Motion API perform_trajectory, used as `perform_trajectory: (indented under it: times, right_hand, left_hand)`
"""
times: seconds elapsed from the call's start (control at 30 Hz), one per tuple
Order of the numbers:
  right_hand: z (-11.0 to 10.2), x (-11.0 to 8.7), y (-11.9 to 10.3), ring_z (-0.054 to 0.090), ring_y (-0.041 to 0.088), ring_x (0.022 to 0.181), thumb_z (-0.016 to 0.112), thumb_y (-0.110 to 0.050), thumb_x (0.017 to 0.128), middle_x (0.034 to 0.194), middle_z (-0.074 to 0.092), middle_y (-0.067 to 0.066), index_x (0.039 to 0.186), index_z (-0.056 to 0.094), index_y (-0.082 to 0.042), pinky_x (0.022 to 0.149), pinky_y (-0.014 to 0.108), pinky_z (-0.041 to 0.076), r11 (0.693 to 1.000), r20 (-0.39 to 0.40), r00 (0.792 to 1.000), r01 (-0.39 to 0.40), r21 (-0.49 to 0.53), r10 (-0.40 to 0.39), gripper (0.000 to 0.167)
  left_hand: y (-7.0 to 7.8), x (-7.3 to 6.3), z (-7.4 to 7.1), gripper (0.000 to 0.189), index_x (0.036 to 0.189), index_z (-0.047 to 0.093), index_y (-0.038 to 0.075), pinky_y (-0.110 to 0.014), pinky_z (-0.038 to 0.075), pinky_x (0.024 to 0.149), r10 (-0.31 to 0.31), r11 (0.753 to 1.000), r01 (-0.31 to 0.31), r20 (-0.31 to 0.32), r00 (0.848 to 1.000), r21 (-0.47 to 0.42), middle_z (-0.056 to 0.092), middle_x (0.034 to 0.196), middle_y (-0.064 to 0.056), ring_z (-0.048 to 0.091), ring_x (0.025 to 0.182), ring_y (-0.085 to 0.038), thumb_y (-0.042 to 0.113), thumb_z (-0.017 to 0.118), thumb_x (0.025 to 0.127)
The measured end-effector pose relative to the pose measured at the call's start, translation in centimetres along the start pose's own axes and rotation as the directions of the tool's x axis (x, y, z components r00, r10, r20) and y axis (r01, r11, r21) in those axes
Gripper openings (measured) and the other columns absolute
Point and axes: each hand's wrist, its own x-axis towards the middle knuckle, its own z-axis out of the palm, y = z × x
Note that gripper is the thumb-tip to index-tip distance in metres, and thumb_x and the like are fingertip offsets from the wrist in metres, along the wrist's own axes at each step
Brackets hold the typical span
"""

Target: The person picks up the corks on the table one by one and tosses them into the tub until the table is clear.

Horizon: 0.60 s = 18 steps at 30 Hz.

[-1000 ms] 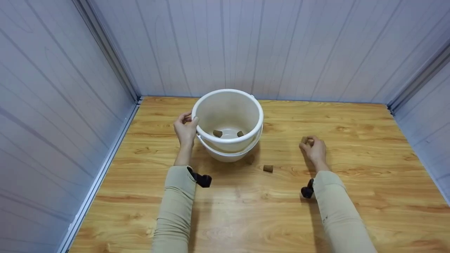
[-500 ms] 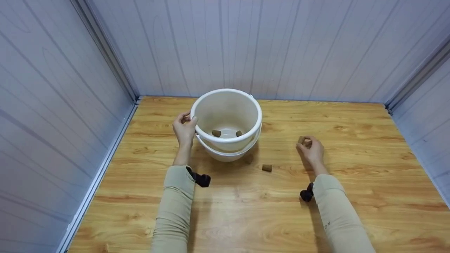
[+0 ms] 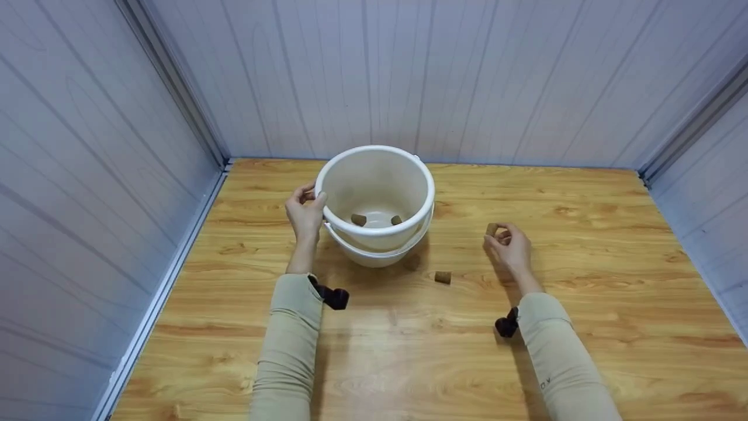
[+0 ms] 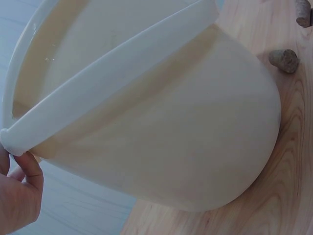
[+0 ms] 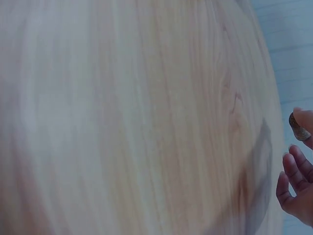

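Note:
A white plastic bucket (image 3: 374, 248) stands upright on the wooden table, its handle hanging down in front. At its left rim my left hand (image 3: 305, 217) pinches the edge between thumb and fingers. Two brown corks, a left one (image 3: 359, 220) and a right one (image 3: 397, 220), lie inside on the bottom. My right hand (image 3: 515, 250), over the table to the right, pinches another cork (image 3: 491, 229) between thumb and fingertips. Right of the bucket a cork (image 3: 443, 277) lies on its side. The left wrist view shows one cork (image 4: 283, 60) close to the bucket's base and another (image 4: 303, 13) farther off.
Pale wall panels (image 3: 467, 82) close off the back and both sides. The wood-grain tabletop (image 3: 385, 362) runs up to them. The bucket is near the back edge. A black wrist camera (image 3: 336, 297) sits on the left wrist, another (image 3: 506, 324) on the right.
My right hand has moved a little to the left with the cork. My left hand stays on the bucket rim, and the bucket and loose corks have not moved.

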Motion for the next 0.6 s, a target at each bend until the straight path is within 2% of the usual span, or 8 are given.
perform_trajectory:
  times: [0.17,0.6]
  right_hand:
    - [0.3,-0.2,-1.0,0.058,0.027,0.084,0.069,-0.011,0.090,0.095,0.059,0.018,0.122,0.059,0.006,0.069,0.023,0.044,0.999,-0.015,0.999,0.028,0.022,-0.028,0.038]
    - [0.6,-0.4,-3.1,0.057,0.025,0.080,0.073,-0.010,0.086,0.092,0.060,0.017,0.120,0.061,0.005,0.064,0.019,0.042,0.994,-0.013,0.995,0.096,0.055,-0.096,0.039]
  left_hand:
    - [0.1,0.0,0.0,0.027,0.101,0.067,-0.011,-0.015,0.045,0.049,-0.011,1.000,0.011,-0.004,1.000,-0.005,0.054,0.071,-0.003,0.051,0.067,-0.009,-0.011,0.061,0.075]
    - [-0.1,0.0,0.1,0.027,0.101,0.068,-0.010,-0.016,0.045,0.052,-0.016,0.999,0.016,-0.003,1.000,-0.031,0.056,0.070,-0.001,0.051,0.069,-0.009,-0.011,0.061,0.075]
